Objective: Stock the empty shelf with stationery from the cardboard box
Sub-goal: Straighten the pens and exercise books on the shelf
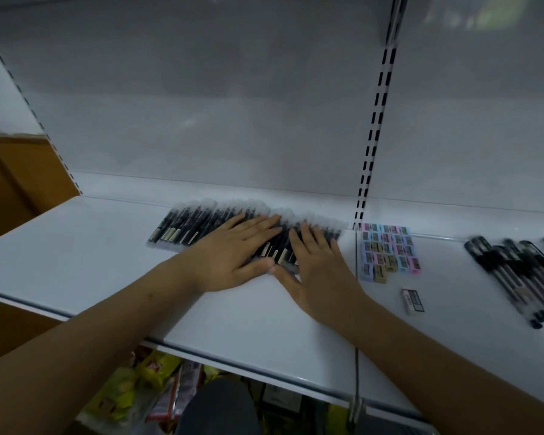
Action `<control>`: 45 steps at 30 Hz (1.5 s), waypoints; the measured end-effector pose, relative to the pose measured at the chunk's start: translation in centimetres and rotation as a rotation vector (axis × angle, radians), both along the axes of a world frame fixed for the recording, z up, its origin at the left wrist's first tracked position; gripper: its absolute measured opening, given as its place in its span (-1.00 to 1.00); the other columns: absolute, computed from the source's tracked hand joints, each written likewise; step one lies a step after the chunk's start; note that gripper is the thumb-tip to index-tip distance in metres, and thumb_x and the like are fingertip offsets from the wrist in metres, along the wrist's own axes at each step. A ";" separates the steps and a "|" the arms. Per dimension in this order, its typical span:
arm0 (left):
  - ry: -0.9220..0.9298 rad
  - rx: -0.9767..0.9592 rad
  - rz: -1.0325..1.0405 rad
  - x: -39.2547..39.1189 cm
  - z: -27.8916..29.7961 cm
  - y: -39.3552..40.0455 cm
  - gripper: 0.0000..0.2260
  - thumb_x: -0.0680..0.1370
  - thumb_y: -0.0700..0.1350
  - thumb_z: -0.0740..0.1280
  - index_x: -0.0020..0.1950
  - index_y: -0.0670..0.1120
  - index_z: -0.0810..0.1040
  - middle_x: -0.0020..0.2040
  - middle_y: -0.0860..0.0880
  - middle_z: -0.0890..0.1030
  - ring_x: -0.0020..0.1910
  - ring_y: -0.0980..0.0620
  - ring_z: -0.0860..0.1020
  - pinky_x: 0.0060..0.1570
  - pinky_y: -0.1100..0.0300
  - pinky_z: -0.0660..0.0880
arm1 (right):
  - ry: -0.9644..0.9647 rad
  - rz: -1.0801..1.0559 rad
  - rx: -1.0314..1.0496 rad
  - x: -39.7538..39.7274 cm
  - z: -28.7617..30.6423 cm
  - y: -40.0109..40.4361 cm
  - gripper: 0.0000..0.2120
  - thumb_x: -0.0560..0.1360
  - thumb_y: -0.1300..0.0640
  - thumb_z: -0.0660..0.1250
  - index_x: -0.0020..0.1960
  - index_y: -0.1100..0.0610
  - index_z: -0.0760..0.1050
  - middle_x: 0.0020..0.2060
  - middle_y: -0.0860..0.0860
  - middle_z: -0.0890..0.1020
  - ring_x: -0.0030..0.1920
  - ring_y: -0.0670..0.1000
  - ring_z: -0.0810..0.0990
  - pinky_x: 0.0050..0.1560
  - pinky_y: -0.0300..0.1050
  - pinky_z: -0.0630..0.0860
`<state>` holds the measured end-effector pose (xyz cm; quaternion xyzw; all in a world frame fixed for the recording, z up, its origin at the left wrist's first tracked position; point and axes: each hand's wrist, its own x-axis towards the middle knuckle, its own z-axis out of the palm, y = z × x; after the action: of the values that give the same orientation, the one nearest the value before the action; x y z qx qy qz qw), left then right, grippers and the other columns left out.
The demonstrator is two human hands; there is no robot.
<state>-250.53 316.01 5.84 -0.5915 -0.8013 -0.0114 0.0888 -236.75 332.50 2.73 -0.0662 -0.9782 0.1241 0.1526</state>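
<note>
White shelf [76,246] carries a row of black pens [201,224] with clear caps at its centre. Both hands lie flat on the row, fingers straight, gripping nothing: left hand [233,249] at 9 o'clock of the right hand [318,271]. At 3 o'clock sit pastel erasers [387,249], one loose eraser [413,301] and more pens [515,271].
</note>
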 end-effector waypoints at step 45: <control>-0.434 0.148 0.353 -8.4 -1.4 -10.6 -0.36 0.51 0.40 0.16 0.53 0.41 -0.03 0.61 0.19 -0.06 0.58 0.13 -0.17 0.57 0.00 -0.07 | 0.050 0.307 0.142 -7.2 1.0 -0.1 -0.25 0.50 -0.43 -0.04 0.55 -0.03 0.17 0.55 0.06 0.16 0.56 0.01 0.03 0.53 0.03 -0.12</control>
<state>-258.92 305.39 4.41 -0.4184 -0.8892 -0.1806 -0.0411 -243.94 332.44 3.72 0.0979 -0.9790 0.0782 0.1605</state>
